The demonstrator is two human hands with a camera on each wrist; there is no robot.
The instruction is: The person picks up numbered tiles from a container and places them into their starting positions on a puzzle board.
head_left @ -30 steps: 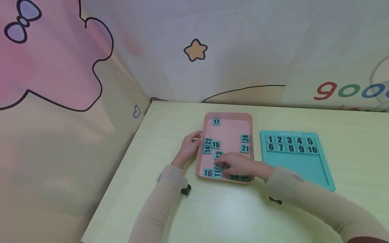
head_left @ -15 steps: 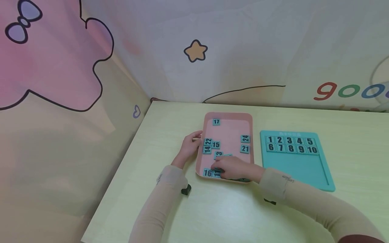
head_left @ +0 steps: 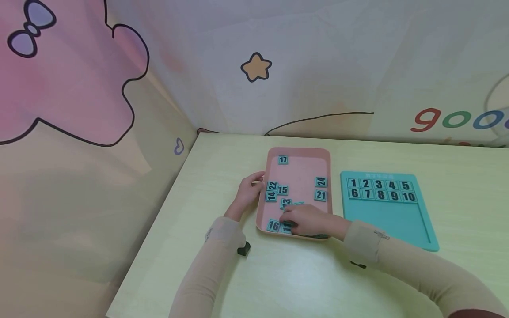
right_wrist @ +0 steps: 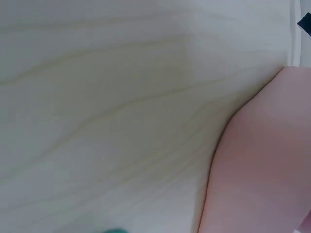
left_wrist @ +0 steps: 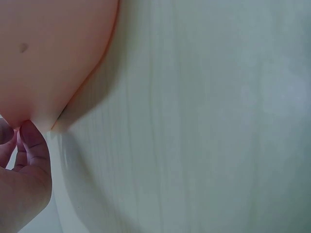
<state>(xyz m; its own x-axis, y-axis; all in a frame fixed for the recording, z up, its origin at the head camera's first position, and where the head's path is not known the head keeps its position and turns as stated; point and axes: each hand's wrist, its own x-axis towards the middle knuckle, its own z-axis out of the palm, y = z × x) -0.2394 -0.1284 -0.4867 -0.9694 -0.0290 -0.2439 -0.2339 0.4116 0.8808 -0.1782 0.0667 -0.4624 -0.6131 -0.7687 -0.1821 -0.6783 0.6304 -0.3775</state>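
The pink tray (head_left: 304, 176) lies on the table with several teal number tiles in it. My left hand (head_left: 248, 192) holds its left rim; in the left wrist view, thumb and fingers pinch the tray's edge. My right hand (head_left: 308, 220) is over the near part of the tray, its fingers curled at the tile marked 11 (head_left: 286, 228), which they partly cover. Beside that one sits tile 16 (head_left: 273, 225). Tiles 22, 14 and 15 (head_left: 282, 190) cluster farther up. Other tiles lie hidden under the right hand. The right wrist view catches only the tray's side wall (right_wrist: 257, 160).
To the tray's right lies a teal board (head_left: 381, 221) with tiles 1 to 10 in two rows at its top. Tiles 24 and 21 (head_left: 320, 195) sit near the tray's right wall, and tile 17 (head_left: 282, 160) near its far end. Printed cloth walls stand behind the table.
My right hand has come down and nearer onto tile 11. Since half a second ago, it and tiles 16 and 11 have shifted slightly right. The left hand stays on the rim.
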